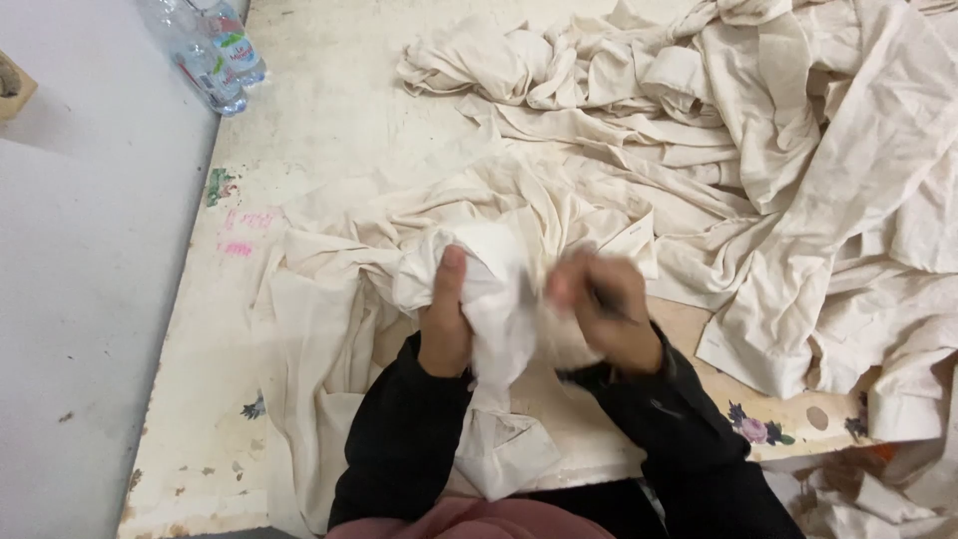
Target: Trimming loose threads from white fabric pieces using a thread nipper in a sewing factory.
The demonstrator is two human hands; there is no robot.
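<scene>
On table (329,130): both hands closed, gripping cream garment (499,289).

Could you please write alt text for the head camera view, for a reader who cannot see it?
A person's left hand and blurred right hand, in black sleeves, grip a bunched cream cotton garment above a worn off-white table. A large pile of matching cream garments covers the table's right side, and clear plastic water bottles lie on the grey floor at top left.

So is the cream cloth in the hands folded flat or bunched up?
Bunched up: the cream cloth is gathered into a crumpled wad between the left hand and right hand, with its loose end hanging toward the person.
</scene>
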